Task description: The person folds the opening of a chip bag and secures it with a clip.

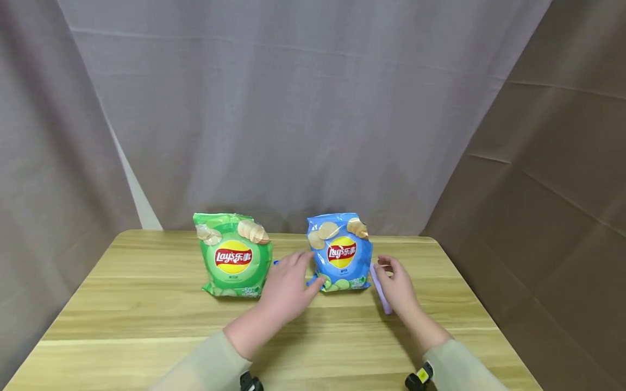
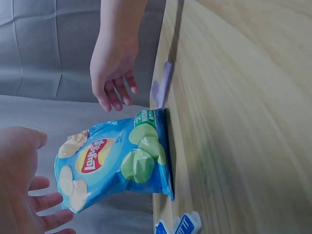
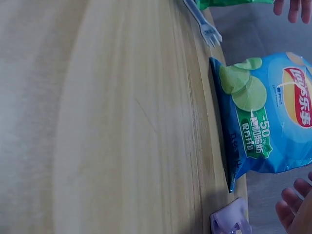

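A blue Lay's chip bag [image 1: 342,250] stands upright on the wooden table, leaning slightly back. To its left is a green Lay's chip bag [image 1: 233,255]. My left hand [image 1: 288,288] hovers in front of the gap between the bags, fingers spread and relaxed. In the left wrist view, it is apart from the blue bag [image 2: 114,163]. On the blue bag's other side, my right hand [image 1: 397,285] hangs with loosely bent fingers, holding nothing visible. Beside it on the table lies a long lilac plastic piece [image 1: 381,290]. A blue-and-white plastic fork [image 3: 209,34] lies between the bags, mostly hidden in the head view.
The wooden table [image 1: 161,320] reaches back to a grey curtain [image 1: 303,119]. Brown cloth [image 1: 552,190] hangs along the right side. Grey-green sleeves [image 1: 210,364] with dark wrist cameras [image 1: 418,377] cover the forearms.
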